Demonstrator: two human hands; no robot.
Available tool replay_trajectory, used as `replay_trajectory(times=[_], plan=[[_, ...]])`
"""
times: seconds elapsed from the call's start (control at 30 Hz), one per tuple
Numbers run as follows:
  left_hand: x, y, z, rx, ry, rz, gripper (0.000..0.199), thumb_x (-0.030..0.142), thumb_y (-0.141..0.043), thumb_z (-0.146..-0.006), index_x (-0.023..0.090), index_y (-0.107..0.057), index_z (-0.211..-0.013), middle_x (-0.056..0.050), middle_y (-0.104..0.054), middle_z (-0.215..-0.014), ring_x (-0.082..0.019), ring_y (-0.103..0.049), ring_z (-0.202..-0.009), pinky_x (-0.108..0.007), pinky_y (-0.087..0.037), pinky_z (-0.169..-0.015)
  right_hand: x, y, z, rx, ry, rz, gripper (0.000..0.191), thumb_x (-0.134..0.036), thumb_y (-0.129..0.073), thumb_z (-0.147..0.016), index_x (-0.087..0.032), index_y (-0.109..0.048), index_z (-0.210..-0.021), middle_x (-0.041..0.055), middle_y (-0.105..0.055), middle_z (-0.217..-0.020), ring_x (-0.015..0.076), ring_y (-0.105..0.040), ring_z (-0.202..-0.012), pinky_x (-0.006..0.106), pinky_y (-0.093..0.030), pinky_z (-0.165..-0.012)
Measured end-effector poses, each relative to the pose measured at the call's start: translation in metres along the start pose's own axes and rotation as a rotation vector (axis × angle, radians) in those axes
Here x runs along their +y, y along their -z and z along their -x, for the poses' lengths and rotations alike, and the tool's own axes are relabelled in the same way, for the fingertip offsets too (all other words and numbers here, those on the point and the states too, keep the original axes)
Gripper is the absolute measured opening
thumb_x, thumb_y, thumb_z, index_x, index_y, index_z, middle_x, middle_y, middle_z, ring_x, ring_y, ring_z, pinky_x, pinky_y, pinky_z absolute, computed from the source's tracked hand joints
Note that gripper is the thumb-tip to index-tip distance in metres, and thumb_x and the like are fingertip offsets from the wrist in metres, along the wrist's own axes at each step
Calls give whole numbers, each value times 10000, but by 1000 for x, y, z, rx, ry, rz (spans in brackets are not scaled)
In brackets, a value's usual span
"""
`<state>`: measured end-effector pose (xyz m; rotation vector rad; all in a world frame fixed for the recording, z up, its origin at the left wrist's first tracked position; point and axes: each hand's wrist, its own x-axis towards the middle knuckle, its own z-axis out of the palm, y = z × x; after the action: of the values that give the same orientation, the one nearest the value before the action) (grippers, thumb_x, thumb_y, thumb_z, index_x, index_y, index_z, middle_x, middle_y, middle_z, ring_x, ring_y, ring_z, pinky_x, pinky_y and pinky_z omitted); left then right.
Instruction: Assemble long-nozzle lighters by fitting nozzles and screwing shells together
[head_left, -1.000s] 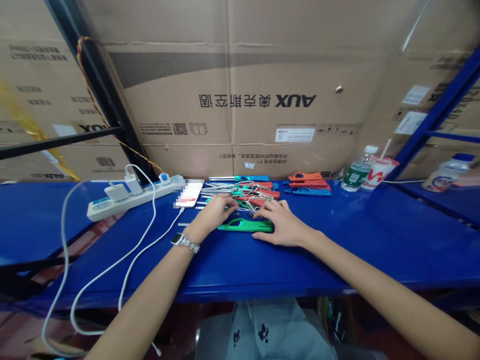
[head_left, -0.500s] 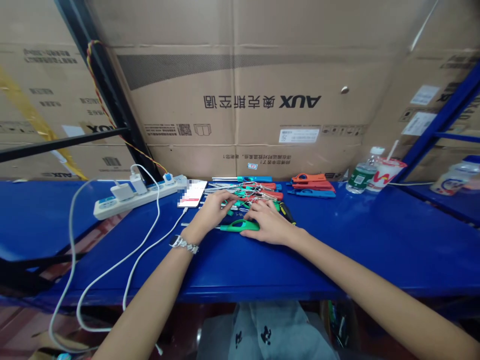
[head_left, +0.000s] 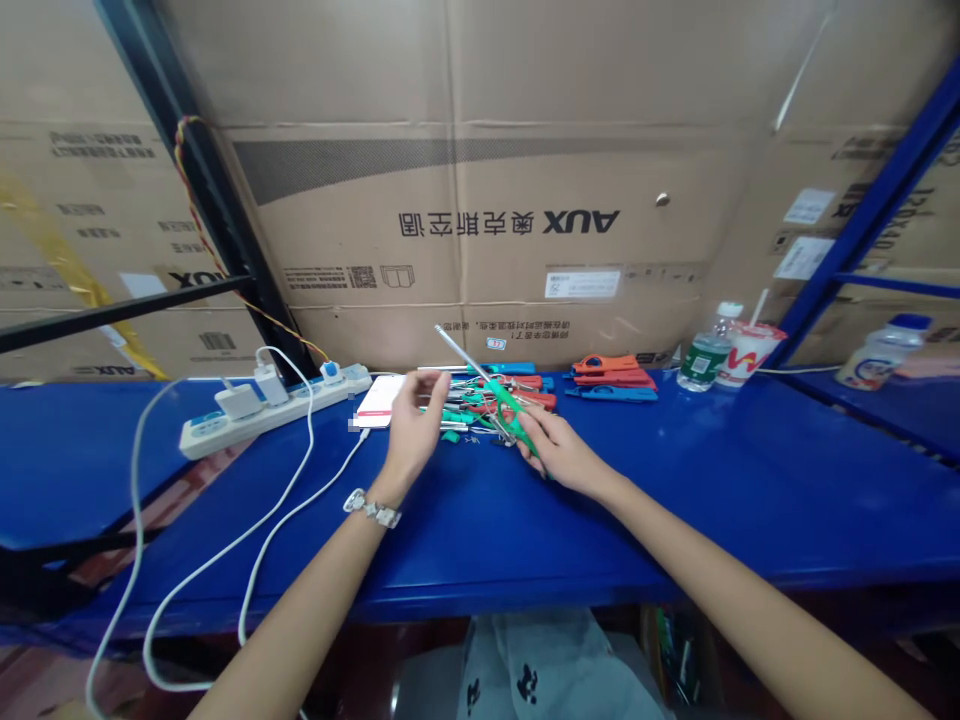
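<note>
My right hand (head_left: 559,450) is closed around the green handle of a long-necked lighter (head_left: 504,398). Its metal tube points up and to the left, above the table. To the left, my left hand (head_left: 416,415) is raised beside the phone, thumb and fingers apart, with nothing visible in them. Between and behind the hands lies a pile of lighter parts (head_left: 532,400), red, green and blue, with metal tubes and thin wires. A small green piece (head_left: 450,437) and tiny bits lie in front of the pile.
A white phone (head_left: 375,402) lies by a power strip (head_left: 262,420) with trailing white cables. Orange, red and blue lighter bodies (head_left: 611,378) are stacked at the back right. Further right stand a water bottle (head_left: 705,355) and a lidded cup (head_left: 746,355). Large cartons (head_left: 510,170) line the back.
My right hand has lifted the green lighter off the table, its tube now tilted upward. My left hand has moved left, away from the pile. The camera view has shifted slightly.
</note>
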<state>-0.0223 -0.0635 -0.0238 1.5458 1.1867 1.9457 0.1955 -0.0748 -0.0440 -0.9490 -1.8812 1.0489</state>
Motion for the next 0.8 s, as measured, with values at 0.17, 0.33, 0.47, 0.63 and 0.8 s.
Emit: replay_trajectory(times=[0.17, 0.33, 0.47, 0.63, 0.8], plan=[[-2, -27, -10, -182, 355, 404, 451, 603, -785, -751, 174, -710, -872, -45, -658, -829, -140, -594, -719, -257, -491, -630, -4, -11, 3, -95, -133, -319, 552, -672, -484, -938, -230, -456, -1269, -82, -582, -550, 119, -478, -325, 208, -390, -322], [4, -38, -7, -253, 385, 447, 389, 514, -850, -710, 171, -744, -860, -18, -639, -759, -126, -590, -696, -239, -488, -609, -10, -9, 3, -207, -225, -444, 550, -676, -527, -925, -212, -480, -1215, -50, -628, -503, 151, -542, -322, 219, -436, -344], [0, -40, 6, -285, 371, 441, 373, 501, -849, -708, 158, -723, -788, -9, -657, -739, -114, -583, -672, -248, -493, -666, -11, -8, -8, -197, -216, -524, 480, -647, -569, -927, -175, -548, -1009, 11, -691, -605, 164, -640, -419, 257, -517, -438], [-7, -34, 8, -288, 372, 417, 318, 458, -828, -752, 161, -727, -804, -3, -659, -722, -115, -580, -664, -251, -476, -674, -13, -10, -25, -236, -212, -587, 371, -511, -677, -918, -154, -590, -868, 24, -691, -691, 156, -713, -608, 258, -559, -578], [-8, -28, 8, -289, 391, 402, 362, 496, -838, -730, 160, -720, -791, -10, -670, -745, -120, -593, -687, -253, -475, -683, -14, -14, -25, -215, -249, -643, 330, -481, -675, -921, -175, -570, -857, -52, -544, -605, 92, -545, -484, 235, -507, -470]])
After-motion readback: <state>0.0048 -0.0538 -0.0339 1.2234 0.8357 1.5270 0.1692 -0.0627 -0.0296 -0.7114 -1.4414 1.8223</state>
